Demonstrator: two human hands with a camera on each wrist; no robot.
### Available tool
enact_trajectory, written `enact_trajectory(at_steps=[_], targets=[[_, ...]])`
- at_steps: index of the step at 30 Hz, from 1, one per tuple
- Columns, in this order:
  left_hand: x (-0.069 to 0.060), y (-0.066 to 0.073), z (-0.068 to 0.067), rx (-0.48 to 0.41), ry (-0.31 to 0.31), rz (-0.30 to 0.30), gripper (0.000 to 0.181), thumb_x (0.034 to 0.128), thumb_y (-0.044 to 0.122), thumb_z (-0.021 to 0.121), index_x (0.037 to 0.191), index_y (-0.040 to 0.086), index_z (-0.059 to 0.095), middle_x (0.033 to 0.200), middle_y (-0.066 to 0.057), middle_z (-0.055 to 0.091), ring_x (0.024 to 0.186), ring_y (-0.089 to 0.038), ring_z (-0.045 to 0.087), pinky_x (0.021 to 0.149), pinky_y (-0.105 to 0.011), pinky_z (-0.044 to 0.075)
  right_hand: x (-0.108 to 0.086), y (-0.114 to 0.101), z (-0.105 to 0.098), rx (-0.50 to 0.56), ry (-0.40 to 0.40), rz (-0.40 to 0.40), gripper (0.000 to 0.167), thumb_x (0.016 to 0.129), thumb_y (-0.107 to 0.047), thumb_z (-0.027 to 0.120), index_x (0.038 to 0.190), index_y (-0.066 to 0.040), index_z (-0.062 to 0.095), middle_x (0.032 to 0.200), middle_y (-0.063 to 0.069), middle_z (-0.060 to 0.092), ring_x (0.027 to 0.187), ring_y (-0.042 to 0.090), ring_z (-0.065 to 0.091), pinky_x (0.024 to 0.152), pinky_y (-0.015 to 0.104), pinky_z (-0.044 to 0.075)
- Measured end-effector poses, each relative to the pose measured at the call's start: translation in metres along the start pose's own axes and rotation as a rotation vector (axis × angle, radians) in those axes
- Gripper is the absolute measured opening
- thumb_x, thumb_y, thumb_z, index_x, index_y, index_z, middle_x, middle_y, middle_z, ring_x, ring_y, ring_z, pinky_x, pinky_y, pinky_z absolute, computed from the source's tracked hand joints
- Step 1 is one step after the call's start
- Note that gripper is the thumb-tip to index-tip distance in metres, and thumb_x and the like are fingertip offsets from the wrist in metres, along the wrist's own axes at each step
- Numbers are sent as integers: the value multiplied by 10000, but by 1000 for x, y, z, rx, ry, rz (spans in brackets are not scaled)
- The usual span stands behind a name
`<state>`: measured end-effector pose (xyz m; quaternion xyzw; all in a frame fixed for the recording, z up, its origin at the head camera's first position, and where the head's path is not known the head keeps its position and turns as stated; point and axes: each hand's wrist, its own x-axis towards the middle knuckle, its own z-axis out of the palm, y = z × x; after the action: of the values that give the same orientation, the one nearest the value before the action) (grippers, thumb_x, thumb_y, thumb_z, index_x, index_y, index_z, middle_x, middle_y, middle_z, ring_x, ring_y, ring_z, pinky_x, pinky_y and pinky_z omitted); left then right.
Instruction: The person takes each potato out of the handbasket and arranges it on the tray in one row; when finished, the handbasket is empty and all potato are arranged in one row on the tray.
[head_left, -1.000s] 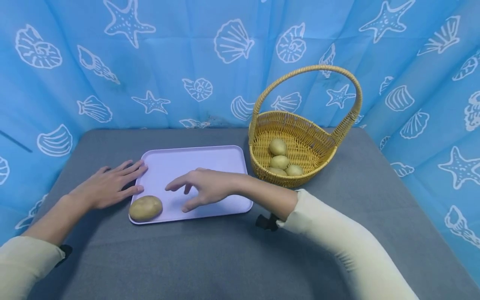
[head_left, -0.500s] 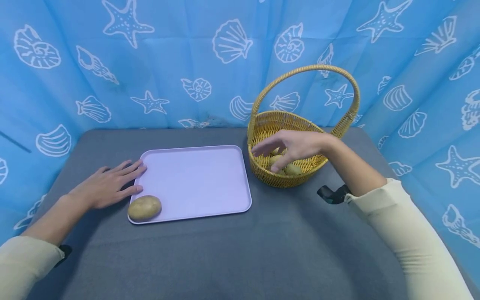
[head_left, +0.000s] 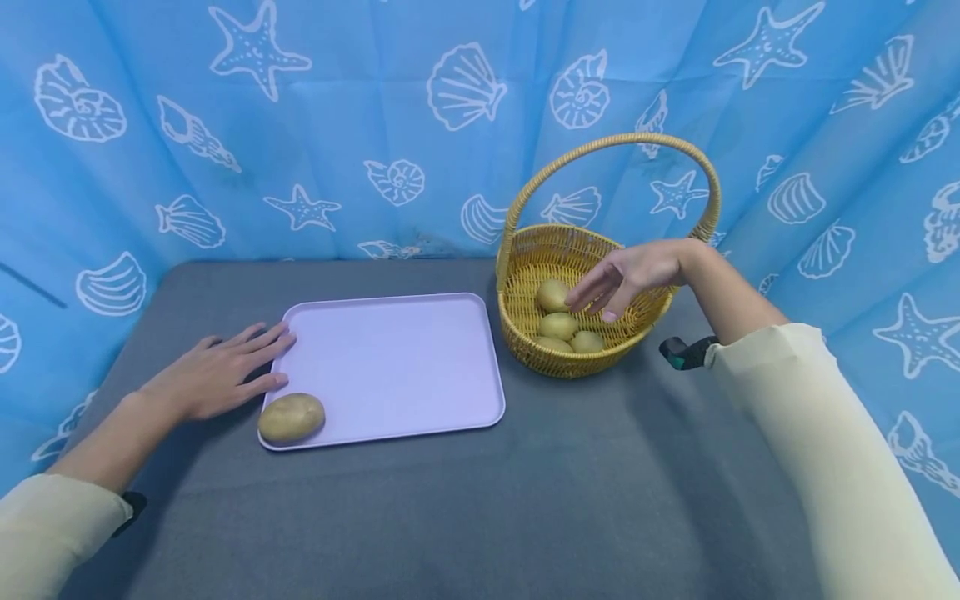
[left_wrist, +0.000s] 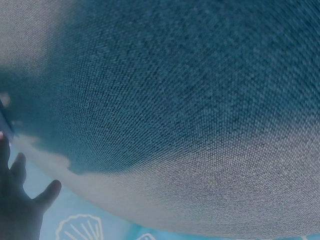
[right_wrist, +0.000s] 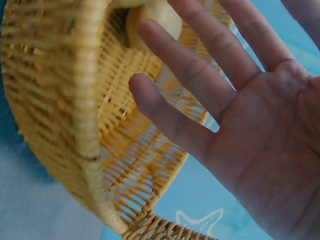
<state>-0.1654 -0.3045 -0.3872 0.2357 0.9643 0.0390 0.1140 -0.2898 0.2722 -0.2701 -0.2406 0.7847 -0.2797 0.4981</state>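
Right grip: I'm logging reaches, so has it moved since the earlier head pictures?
Yes. In the head view, the right grip has moved rightward, from over the tray to over the right side of the basket.

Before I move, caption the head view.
Right hand over golden wicker basket of oval tan potatoes, left hand at edge of rectangular lilac tray.

Soft, even light in our head view
We see the cloth deeply shadowed at left wrist, the basket blurred at right.
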Motion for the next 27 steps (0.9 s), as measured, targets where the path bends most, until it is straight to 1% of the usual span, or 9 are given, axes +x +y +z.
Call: enact_trajectory(at_steps=[3, 7, 12, 15, 18, 22, 25, 27], targets=[[0, 0, 0, 3, 3, 4, 742, 1007, 574, 440, 1583, 139, 268, 1624, -174, 239, 1464, -478, 197, 1050, -779, 183, 1, 4, -4, 27, -9, 39, 685, 918, -116, 708, 1508, -2, 380, 1544, 190, 399, 1387, 369, 428, 1131, 429, 365], [0, 0, 1, 7, 3, 4, 739, 1009, 574, 436, 1582, 139, 270, 1622, -179, 241, 1461, -484, 197, 1049, -778, 188, 4, 6, -6, 40, -8, 86, 706, 917, -147, 713, 1514, -4, 364, 1547, 198, 390, 1372, 369, 446, 1094, 446, 412], [0, -1, 1, 7, 7, 6, 737, 1009, 569, 441, 1582, 138, 270, 1622, -180, 240, 1461, -483, 198, 1050, -776, 191, 9, 6, -5, 51, -48, 161, 637, 917, -182, 719, 1465, -7, 445, 1513, 175, 449, 1370, 348, 449, 1065, 503, 435], [1, -1, 0, 9, 6, 4, 737, 1009, 573, 436, 1582, 139, 272, 1620, -183, 243, 1460, -484, 201, 1051, -772, 196, 12, 7, -3, 73, -78, 206, 591, 912, -184, 728, 1427, -8, 499, 1496, 171, 471, 1367, 338, 453, 1059, 513, 439], [1, -1, 0, 11, 3, -2, 740, 1010, 579, 429, 1581, 136, 271, 1620, -189, 240, 1459, -486, 199, 1053, -769, 198, 16, 8, -2, 75, -107, 236, 594, 915, -183, 724, 1425, 14, 493, 1483, 198, 477, 1375, 346, 441, 1054, 515, 444], [0, 0, -1, 7, -2, -6, 744, 1010, 579, 428, 1580, 127, 272, 1620, -196, 233, 1459, -490, 193, 1054, -771, 192, 22, 6, 0, 61, -125, 268, 616, 913, -167, 713, 1431, 51, 460, 1440, 210, 521, 1351, 344, 474, 1043, 514, 455], [0, 1, -1, 9, -3, -7, 746, 1010, 580, 429, 1578, 122, 276, 1618, -199, 234, 1459, -491, 193, 1055, -770, 189, 26, 4, 1, 49, -139, 296, 597, 908, -153, 708, 1418, 49, 474, 1381, 182, 578, 1303, 326, 525, 1027, 527, 466], [0, 1, -1, 10, -3, -9, 748, 1009, 582, 428, 1578, 122, 275, 1618, -200, 234, 1459, -490, 193, 1058, -769, 188, 28, 1, 2, 52, -147, 317, 586, 902, -142, 710, 1414, 31, 482, 1357, 163, 591, 1281, 320, 541, 1023, 539, 464]])
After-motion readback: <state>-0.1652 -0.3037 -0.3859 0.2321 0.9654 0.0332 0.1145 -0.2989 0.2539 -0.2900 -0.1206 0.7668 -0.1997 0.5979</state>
